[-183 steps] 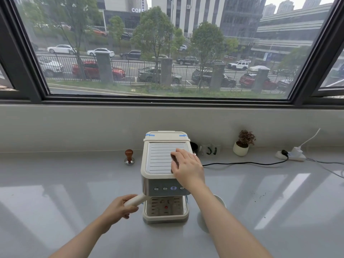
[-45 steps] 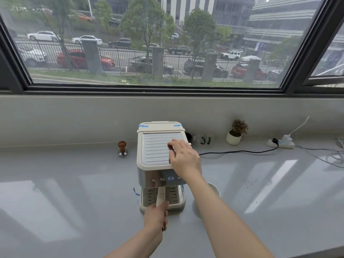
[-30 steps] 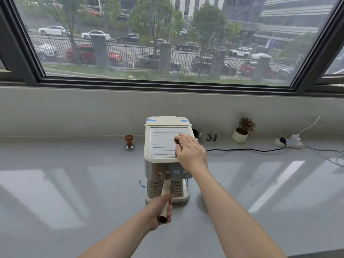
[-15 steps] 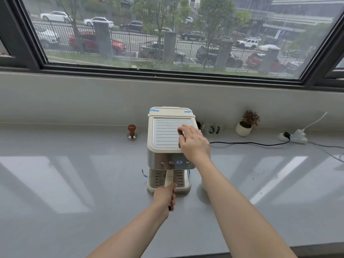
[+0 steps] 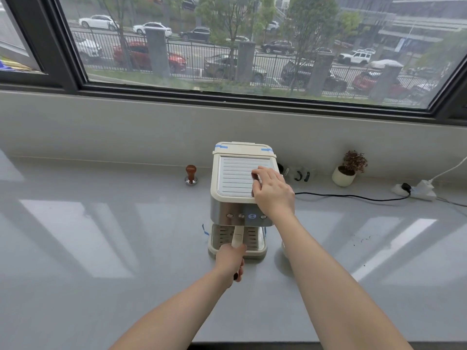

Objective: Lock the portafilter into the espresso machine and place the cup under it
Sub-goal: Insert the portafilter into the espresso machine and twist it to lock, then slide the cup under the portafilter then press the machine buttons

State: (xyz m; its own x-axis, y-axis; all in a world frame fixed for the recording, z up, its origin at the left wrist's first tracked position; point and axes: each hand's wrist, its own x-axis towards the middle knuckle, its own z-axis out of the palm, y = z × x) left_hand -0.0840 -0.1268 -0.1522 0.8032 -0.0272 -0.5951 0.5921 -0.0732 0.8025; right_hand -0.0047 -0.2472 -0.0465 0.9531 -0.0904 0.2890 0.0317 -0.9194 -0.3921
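Observation:
A cream and steel espresso machine (image 5: pixel 235 178) stands on the grey counter (image 5: pixel 101 248). The portafilter's cream handle (image 5: pixel 237 236) sticks straight out toward me from under the machine's front. My left hand (image 5: pixel 230 261) is closed around the near end of that handle. My right hand (image 5: pixel 273 192) lies flat on the right side of the machine's ribbed top, fingers spread. The white cup (image 5: pixel 284 247) stands on the counter just right of the machine, mostly hidden behind my right forearm.
A wooden-topped tamper (image 5: pixel 191 174) stands left of the machine near the wall. A small potted plant (image 5: pixel 347 171) and a power strip (image 5: pixel 419 190) with a black cable sit at the back right. The counter's front edge runs along the bottom.
The portafilter handle has swung from pointing left to pointing straight at me, with my left hand still on it. My right hand has stayed on the machine top. The camera has tilted down.

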